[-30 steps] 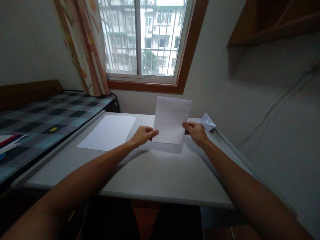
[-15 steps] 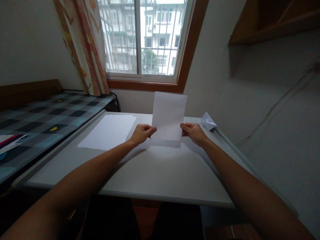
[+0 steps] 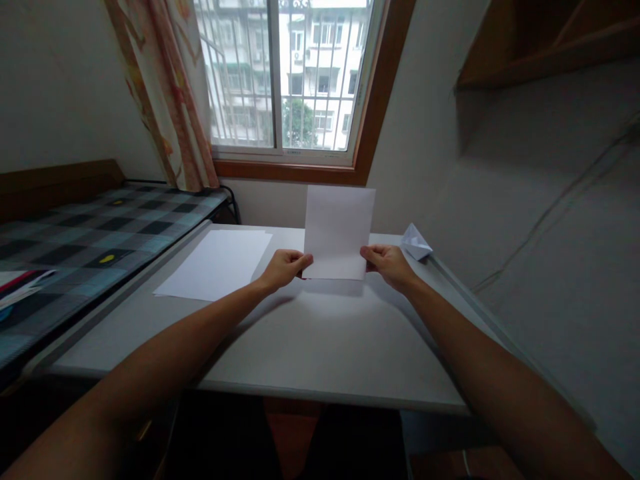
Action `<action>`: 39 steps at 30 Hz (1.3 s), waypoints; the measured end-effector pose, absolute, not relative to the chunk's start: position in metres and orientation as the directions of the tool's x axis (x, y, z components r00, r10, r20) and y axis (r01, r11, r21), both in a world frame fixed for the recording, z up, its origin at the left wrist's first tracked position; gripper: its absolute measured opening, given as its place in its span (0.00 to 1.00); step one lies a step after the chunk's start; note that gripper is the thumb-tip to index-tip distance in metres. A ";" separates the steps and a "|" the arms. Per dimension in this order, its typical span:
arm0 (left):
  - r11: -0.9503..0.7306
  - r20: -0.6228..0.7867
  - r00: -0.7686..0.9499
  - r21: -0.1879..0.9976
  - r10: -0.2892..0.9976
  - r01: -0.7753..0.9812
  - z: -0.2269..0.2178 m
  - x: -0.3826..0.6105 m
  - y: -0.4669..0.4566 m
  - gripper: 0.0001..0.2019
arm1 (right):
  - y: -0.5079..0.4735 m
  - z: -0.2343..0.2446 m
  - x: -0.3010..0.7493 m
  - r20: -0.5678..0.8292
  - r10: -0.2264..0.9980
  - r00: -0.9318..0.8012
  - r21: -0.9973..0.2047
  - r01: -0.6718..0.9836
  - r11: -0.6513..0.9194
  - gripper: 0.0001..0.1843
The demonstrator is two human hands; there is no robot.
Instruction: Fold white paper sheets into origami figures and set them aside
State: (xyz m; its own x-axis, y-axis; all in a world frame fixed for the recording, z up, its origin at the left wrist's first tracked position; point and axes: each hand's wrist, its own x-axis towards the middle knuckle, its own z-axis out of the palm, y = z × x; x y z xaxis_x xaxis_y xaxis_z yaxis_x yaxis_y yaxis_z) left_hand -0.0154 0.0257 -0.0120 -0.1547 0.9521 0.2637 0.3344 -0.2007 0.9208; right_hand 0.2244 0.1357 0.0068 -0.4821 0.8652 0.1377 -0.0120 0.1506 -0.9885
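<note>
A blank white sheet of paper (image 3: 338, 230) is held up nearly upright above the far half of the white table (image 3: 320, 353). My left hand (image 3: 286, 267) pinches its left edge near the bottom, thumb on the near face. At the lower right edge, my right hand (image 3: 388, 265) grips it the same way. The other fingers of both hands are partly hidden. A folded white paper boat (image 3: 417, 243) sits just beyond my right hand, at the table's back right. Left of my left hand lie several loose white sheets (image 3: 215, 265), flat and slightly fanned.
A bed with a checked cover (image 3: 105, 223) adjoins the table's left side, with papers (image 3: 20, 288) on it. Behind the table are a barred window (image 3: 285, 80) and a patterned curtain (image 3: 170, 100). A wooden shelf (image 3: 555, 53) hangs on the right wall, with a cable (image 3: 550, 212) below.
The sheet has tilted slightly: its top edge has dropped a little and now looks more level. Both hands keep hold of it in almost the same place.
</note>
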 end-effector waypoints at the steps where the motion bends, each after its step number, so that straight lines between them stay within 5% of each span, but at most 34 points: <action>1: -0.199 0.260 -0.152 0.923 0.954 0.330 -0.012 -0.015 0.026 0.20 | 0.135 0.007 0.224 0.141 0.870 -0.473 -0.989 -0.020 0.150 0.24; 39: -0.268 0.328 -0.331 0.940 0.885 0.213 -0.013 -0.013 0.028 0.20 | 0.129 0.006 0.221 0.189 0.775 -0.602 -0.963 0.041 0.266 0.25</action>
